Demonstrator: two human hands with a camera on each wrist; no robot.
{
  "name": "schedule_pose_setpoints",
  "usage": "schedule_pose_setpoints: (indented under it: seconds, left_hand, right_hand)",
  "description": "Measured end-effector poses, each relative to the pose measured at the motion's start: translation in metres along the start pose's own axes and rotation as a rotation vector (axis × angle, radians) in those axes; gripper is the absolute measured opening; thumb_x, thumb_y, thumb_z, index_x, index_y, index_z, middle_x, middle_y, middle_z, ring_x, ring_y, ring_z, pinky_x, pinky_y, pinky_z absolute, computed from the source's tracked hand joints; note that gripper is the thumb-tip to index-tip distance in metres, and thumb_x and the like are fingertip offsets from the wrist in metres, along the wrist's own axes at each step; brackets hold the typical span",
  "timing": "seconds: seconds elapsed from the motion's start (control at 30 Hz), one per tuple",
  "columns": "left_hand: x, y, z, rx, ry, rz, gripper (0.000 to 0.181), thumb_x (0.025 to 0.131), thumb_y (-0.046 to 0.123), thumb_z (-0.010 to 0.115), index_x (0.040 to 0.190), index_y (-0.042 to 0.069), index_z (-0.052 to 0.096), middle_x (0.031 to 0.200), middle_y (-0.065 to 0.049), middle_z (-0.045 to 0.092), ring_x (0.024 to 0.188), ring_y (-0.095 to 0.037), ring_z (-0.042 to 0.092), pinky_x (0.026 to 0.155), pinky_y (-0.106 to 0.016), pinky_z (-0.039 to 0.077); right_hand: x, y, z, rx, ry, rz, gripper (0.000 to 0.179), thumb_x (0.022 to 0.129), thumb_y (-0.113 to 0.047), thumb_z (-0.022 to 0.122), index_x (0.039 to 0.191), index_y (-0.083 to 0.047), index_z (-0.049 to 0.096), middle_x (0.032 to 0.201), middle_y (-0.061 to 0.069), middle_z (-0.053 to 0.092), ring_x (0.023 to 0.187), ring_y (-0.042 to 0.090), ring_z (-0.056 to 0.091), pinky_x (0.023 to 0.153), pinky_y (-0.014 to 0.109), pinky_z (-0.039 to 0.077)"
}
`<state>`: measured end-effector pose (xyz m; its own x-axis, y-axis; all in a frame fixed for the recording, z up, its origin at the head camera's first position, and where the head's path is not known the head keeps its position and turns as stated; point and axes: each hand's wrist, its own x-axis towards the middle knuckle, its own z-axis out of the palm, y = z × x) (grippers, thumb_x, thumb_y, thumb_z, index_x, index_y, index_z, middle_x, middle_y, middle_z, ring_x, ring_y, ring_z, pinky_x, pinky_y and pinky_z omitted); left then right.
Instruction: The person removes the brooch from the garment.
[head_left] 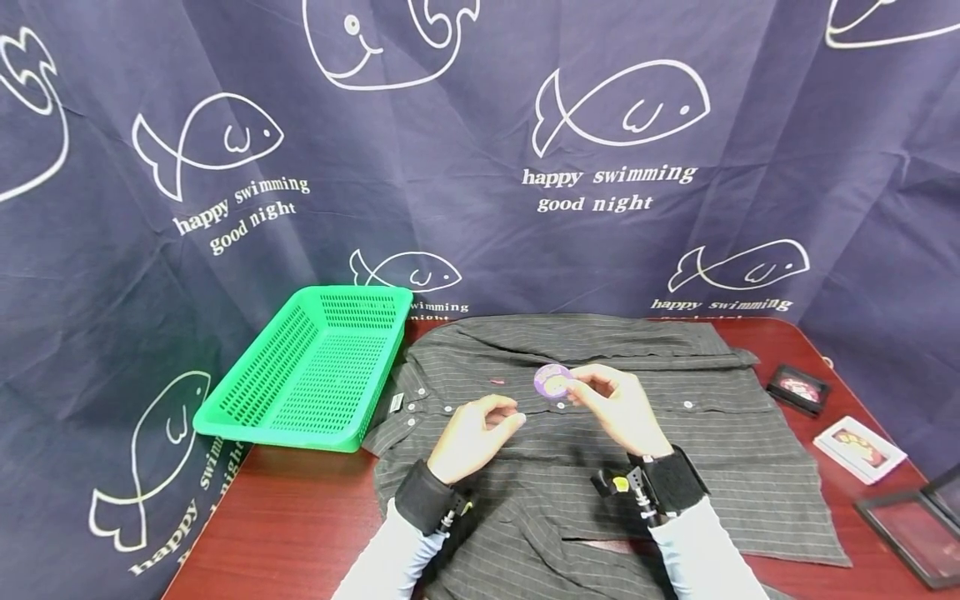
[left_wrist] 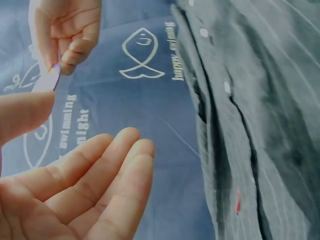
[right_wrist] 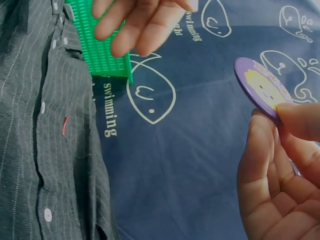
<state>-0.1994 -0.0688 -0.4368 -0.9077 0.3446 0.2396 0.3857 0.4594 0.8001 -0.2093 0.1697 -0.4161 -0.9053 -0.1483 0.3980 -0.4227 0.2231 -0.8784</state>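
Note:
A round purple badge point(head_left: 551, 381) with a yellow cartoon face is pinched at its edge between thumb and fingers of my right hand point(head_left: 622, 411). The right wrist view shows the badge point(right_wrist: 252, 82) face on, tilted. My left hand point(head_left: 474, 439) hovers to the left with fingers loosely bent, holding nothing. In the left wrist view its palm point(left_wrist: 75, 200) faces up, apart from the badge. Beneath both hands a dark striped button-up shirt point(head_left: 735, 475) lies spread out. A small red mark point(right_wrist: 65, 125) shows on the shirt near its button row.
A green mesh basket point(head_left: 281, 435) stands at the left of the red-brown table point(head_left: 300, 508). Along the right edge lie a dark box point(head_left: 799, 388), a white-edged picture box point(head_left: 860, 449) and a black-rimmed clear case point(head_left: 911, 537). A dark blue fish-print cloth point(head_left: 480, 192) hangs behind.

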Motion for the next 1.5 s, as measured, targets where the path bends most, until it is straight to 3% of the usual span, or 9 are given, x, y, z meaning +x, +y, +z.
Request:
schedule_pose_setpoints:
  seconds: [0.1,0.37,0.63,0.83,0.97,1.23,1.5]
  left_hand:
    - [0.003,0.005,-0.001,-0.016,0.009,0.010,0.034,0.095,0.033,0.063,0.115,0.006,0.069,0.106,-0.010,0.073,0.094,-0.021,0.072,0.084,-0.031,0.057]
    - [0.009,0.009,-0.003,-0.076,0.026,0.014,0.030,0.096,0.033,0.062,0.110,0.008,0.071,0.101,-0.008,0.074,0.086,-0.019,0.070,0.077,-0.024,0.054]
    - [0.011,0.009,-0.002,-0.297,0.000,-0.013,0.025,0.097,0.018,0.060,0.107,-0.004,0.068,0.099,-0.026,0.071,0.088,-0.032,0.072,0.075,-0.022,0.057]
    - [0.011,0.009,0.001,-0.387,0.000,-0.043,0.027,0.099,0.015,0.056,0.109,-0.008,0.066,0.097,-0.030,0.070,0.079,-0.015,0.071,0.075,-0.030,0.060]
    - [0.010,0.013,0.001,-0.420,-0.011,-0.066,0.030,0.101,0.018,0.053,0.110,-0.008,0.066,0.099,-0.031,0.070,0.075,-0.005,0.067,0.075,-0.027,0.059]
    - [0.011,0.014,0.000,-0.469,-0.024,-0.069,0.038,0.103,0.022,0.049,0.106,-0.012,0.066,0.097,-0.033,0.069,0.074,-0.005,0.067,0.075,-0.033,0.060]
    - [0.011,0.015,0.000,-0.491,-0.038,-0.085,0.041,0.103,0.023,0.048,0.106,-0.015,0.065,0.096,-0.033,0.068,0.071,-0.004,0.067,0.073,-0.031,0.060]
  right_hand:
    - [-0.001,-0.003,0.000,0.012,0.010,-0.019,0.014,0.090,-0.002,0.067,0.101,0.006,0.069,0.080,-0.002,0.071,0.071,0.001,0.065,0.067,0.021,0.056]
    - [-0.003,-0.009,0.000,-0.010,0.040,-0.038,0.012,0.089,-0.001,0.067,0.100,0.005,0.070,0.079,-0.017,0.068,0.071,-0.002,0.065,0.066,0.018,0.054]
    - [-0.005,-0.013,0.005,-0.074,0.071,-0.093,0.012,0.087,-0.001,0.070,0.099,-0.004,0.073,0.087,0.008,0.072,0.074,-0.001,0.063,0.067,0.015,0.051]
    - [-0.006,-0.012,0.009,-0.132,0.045,-0.168,0.010,0.088,-0.003,0.070,0.096,-0.008,0.074,0.092,0.008,0.072,0.081,-0.001,0.062,0.071,0.016,0.052]
    - [-0.006,-0.013,0.011,-0.150,0.029,-0.207,0.011,0.087,-0.002,0.071,0.094,-0.010,0.074,0.091,0.005,0.072,0.082,-0.002,0.062,0.072,0.016,0.053]
    - [-0.006,-0.008,0.016,-0.195,0.044,-0.331,0.023,0.078,0.009,0.074,0.093,-0.008,0.074,0.089,0.007,0.071,0.083,-0.001,0.062,0.073,0.012,0.051]
    - [-0.004,-0.008,0.017,-0.206,0.027,-0.443,0.029,0.074,0.013,0.075,0.095,-0.007,0.075,0.090,0.007,0.070,0.083,0.009,0.064,0.074,0.017,0.052]
